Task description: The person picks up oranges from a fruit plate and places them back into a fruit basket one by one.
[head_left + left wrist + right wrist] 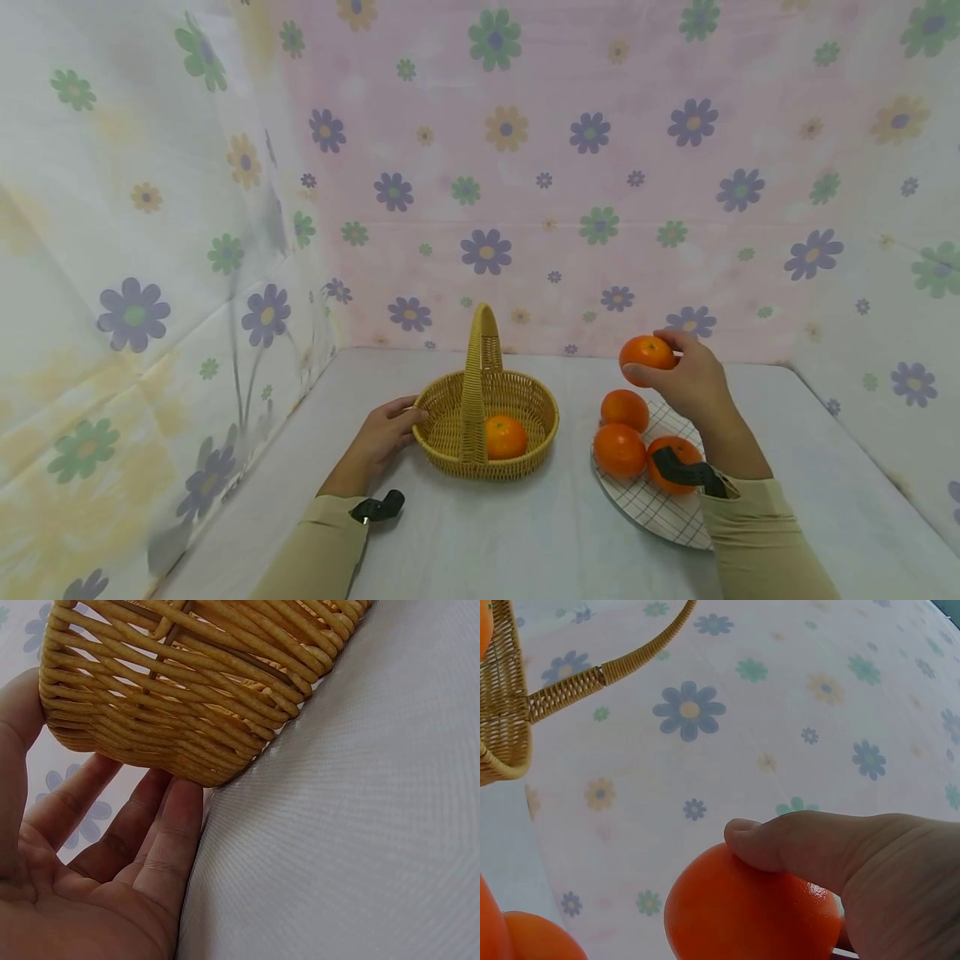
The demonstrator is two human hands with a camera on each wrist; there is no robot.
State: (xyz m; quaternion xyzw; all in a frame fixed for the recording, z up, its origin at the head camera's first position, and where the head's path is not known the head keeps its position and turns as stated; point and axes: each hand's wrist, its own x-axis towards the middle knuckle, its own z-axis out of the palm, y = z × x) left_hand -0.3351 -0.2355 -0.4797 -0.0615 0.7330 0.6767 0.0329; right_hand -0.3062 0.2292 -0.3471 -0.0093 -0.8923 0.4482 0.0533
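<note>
My right hand point(693, 379) grips an orange point(647, 360) in the air above the far side of a plate. In the right wrist view the thumb point(802, 844) lies over the top of this orange point(750, 915); the other fingers are mostly hidden. A wicker basket point(442, 462) with a tall arched handle stands on the table, and one orange point(507, 437) lies inside it. At the basket's left end my left hand point(382, 437) holds the rim. The left wrist view shows its thumb and fingers around the woven side point(172, 697).
On the right, a round white plate point(660, 521) with dark grid lines carries three more oranges point(619, 450). A white cloth point(487, 542) covers the table. Flower-patterned fabric point(540, 183) hangs at the back and both sides.
</note>
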